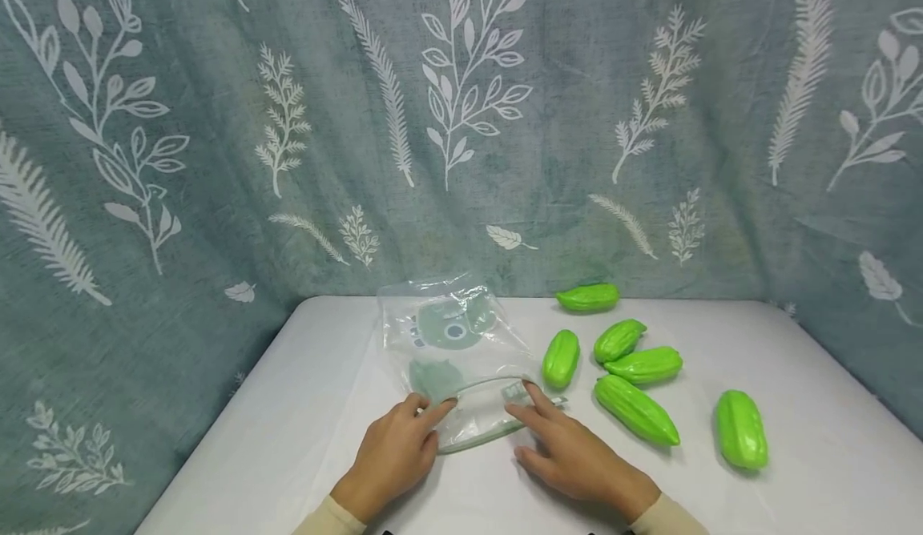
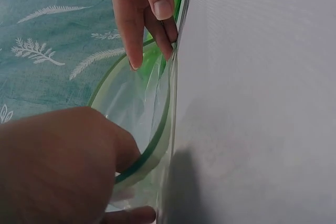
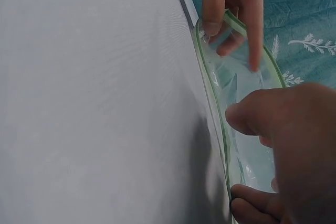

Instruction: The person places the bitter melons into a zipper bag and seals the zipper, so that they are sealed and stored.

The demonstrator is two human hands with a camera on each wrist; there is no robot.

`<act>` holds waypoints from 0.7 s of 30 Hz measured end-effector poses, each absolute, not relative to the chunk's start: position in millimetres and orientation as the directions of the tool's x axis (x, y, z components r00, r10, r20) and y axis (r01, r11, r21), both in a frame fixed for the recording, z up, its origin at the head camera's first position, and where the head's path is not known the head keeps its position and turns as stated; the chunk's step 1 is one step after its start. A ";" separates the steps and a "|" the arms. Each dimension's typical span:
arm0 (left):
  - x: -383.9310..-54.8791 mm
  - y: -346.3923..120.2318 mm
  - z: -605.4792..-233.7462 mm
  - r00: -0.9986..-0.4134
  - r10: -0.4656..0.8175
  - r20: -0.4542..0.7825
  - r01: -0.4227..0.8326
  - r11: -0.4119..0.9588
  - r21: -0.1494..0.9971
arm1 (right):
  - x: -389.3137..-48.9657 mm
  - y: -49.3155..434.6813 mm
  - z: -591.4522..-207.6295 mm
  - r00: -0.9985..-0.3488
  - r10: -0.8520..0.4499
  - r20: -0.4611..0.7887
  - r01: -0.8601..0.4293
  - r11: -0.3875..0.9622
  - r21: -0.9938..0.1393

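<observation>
A clear zip bag (image 1: pixel 469 359) with a green cartoon print lies flat on the table, its green-edged mouth spread apart toward the person. At the left side of the mouth is the left hand (image 1: pixel 395 448), its index finger extended into the opening and its thumb close to the lower rim. The right hand (image 1: pixel 570 451) is at the other side, its index and middle fingers reaching straight into the mouth and its thumb apart below. In the right wrist view, the left hand (image 3: pixel 233 3) has fingers on both sides of the green rim (image 3: pixel 273 59). The bag's interior shows no contents.
Several ridged, bright green gourd-like pieces lie right of the bag: one near the right hand (image 1: pixel 636 411), one beside the bag (image 1: pixel 561 359), one at the back edge (image 1: pixel 587 297), one farther right (image 1: pixel 741 429). A leaf-patterned curtain (image 1: pixel 562 118) surrounds the white table (image 1: pixel 288 407).
</observation>
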State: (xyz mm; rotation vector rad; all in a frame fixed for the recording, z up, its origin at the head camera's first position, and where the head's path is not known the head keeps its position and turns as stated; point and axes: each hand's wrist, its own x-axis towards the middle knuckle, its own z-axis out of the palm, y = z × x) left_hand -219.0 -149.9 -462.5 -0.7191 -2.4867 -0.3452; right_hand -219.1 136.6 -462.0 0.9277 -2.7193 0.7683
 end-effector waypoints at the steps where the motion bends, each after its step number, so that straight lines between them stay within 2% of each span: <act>1: -218.5 -150.6 -462.5 -0.721 0.424 0.548 0.557 0.825 0.095 | -219.3 136.2 -462.4 -0.792 -0.524 0.314 -0.611 0.674 -0.416; 9: -218.6 -152.6 -460.7 -0.723 0.425 0.545 0.558 0.824 0.099 | -219.5 136.3 -461.3 -0.789 -0.519 0.328 -0.614 0.682 -0.397; 15: -219.6 -152.3 -461.0 -0.746 0.415 0.521 0.557 0.818 0.145 | -220.6 137.5 -461.2 -0.789 -0.535 0.304 -0.615 0.680 -0.399; 21: -221.4 -153.5 -464.5 -0.728 0.433 0.532 0.565 0.818 0.107 | -219.2 138.2 -461.1 -0.762 -0.538 0.360 -0.646 0.669 -0.367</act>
